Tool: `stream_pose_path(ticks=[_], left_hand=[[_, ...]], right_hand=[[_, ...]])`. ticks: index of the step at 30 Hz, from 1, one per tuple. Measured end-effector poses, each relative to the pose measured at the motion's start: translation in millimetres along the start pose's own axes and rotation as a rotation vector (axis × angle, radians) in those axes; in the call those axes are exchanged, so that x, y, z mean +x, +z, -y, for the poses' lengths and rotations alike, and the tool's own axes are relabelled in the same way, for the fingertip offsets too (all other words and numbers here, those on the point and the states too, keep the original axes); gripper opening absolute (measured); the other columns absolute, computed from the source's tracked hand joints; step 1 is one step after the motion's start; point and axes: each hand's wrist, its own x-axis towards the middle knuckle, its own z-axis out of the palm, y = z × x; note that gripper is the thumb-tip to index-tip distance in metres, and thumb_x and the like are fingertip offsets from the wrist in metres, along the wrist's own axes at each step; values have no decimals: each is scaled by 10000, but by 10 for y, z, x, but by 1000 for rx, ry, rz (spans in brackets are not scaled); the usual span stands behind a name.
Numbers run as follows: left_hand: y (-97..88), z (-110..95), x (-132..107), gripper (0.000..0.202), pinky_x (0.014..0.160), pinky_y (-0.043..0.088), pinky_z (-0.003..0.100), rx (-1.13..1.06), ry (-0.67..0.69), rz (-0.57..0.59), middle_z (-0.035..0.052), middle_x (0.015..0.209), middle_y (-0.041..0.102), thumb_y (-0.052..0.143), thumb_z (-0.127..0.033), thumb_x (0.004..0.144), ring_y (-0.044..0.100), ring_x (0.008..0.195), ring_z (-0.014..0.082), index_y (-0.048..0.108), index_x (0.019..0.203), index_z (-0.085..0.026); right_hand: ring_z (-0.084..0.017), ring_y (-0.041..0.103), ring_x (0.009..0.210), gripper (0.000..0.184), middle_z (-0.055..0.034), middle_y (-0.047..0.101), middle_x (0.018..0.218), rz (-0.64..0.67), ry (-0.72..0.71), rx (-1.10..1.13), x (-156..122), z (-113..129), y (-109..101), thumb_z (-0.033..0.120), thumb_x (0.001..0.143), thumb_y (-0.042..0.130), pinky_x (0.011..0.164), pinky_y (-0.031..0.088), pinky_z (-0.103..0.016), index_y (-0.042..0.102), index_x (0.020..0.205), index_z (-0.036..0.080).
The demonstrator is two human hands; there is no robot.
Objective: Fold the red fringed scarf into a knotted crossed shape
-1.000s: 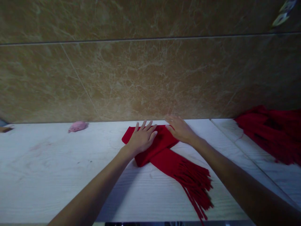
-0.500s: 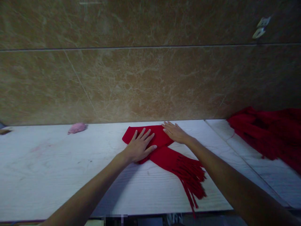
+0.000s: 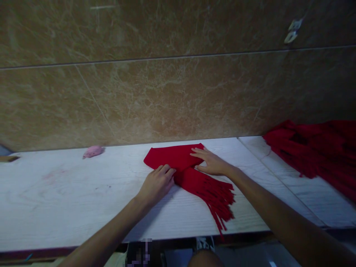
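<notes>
So, from the head view: the red scarf (image 3: 175, 154) is lying on the pale wood-grain surface (image 3: 83, 204), roughly mid-frame and pretty close to the tiled wall (image 3: 167, 100). It's folded, so the long axis of the main band runs left to right, almost parallel to the wall, with its right end tipped slightly toward the tiles. A tail pokes out from under the band and slants toward the front right, and its fringe (image 3: 218, 198) splays out with the longest strands reaching the surface's front edge. Left hand (image 3: 159, 182) has its fingers bunched and curled at the scarf's near edge; the fingertips are partly hidden, so I can't tell if that grip is actually pinching cloth. Right hand (image 3: 211, 163) is spread, fingers laid over the band's right end, thumb held apart, covering that corner. Over on the far right there's a loose heap of red cloth (image 3: 319, 148) against the wall, past a seam (image 3: 280, 181) in the surface. A pink lump (image 3: 94, 151) sits off to the left near the wall, well apart from the scarf, and a small brownish block (image 3: 8, 158) is at the left picture edge.
</notes>
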Motion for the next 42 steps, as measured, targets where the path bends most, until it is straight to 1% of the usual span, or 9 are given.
stream_pose_path(ticks=[9,14,18,21,23,27,30,34,42], left_hand=[[34,124,20,189,807,603,309,-174,-104,-158,58,1074,786,589,-228,1056,756,949,218,770,1106,-231],[97,109,-65,191,871,608,337,-74,37,-127,78,1055,781,579,-208,1060,742,979,233,770,1065,-222],[90,182,-202,222,880,612,348,-138,93,-96,83,1108,792,582,-228,1051,746,979,226,760,1184,-223],[-22,314,-195,290,809,596,340,-214,20,-79,56,910,787,530,-347,1090,726,830,212,773,997,-218],[-117,388,-75,355,875,594,370,-254,-47,-150,68,898,789,491,-361,1102,729,873,231,764,929,-214],[-208,392,319,312,1094,547,375,-387,-147,-210,93,1231,797,476,-259,1091,724,1176,238,753,1220,-196],[-143,317,507,340,1087,547,371,-328,-222,-109,132,1355,743,561,-247,1064,705,1247,262,694,1367,-168],[-7,264,488,322,1058,544,401,-245,-218,-28,143,1333,736,564,-307,1090,699,1235,292,707,1340,-164],[152,258,407,335,906,537,379,-223,-316,-88,121,1252,785,497,-419,1145,755,1078,272,701,1244,-173]], right_hand=[[-307,428,1611,682,-155,477,1702,-30,-37,-45,82,166,72,347,967,678,1352,285,-590,587,1626,200],[-288,433,1609,650,-167,501,1683,-22,25,-184,141,155,60,229,983,566,1378,218,-576,576,1628,151],[-276,363,1647,691,-159,425,1734,65,164,-246,77,38,-61,132,978,450,1355,275,-581,525,1664,151],[-290,365,1646,746,-153,413,1747,64,208,-258,-8,66,-166,82,919,461,1335,302,-601,522,1659,153],[-307,505,1550,627,-172,546,1658,-29,248,-273,-53,189,-209,113,940,479,1288,391,-555,639,1545,145],[-278,752,1075,375,-130,804,1189,-51,465,-221,-88,547,-201,367,1093,466,933,573,-373,800,1145,205],[-257,753,962,347,-92,821,1067,36,561,-160,-78,710,-149,472,1074,549,772,524,-315,801,1023,239],[-240,744,871,390,-87,817,961,80,593,-28,-46,736,-92,562,1026,611,724,512,-303,780,908,231],[-214,712,749,380,-80,796,851,100,591,112,91,836,-20,570,964,687,644,504,-297,723,825,218]])
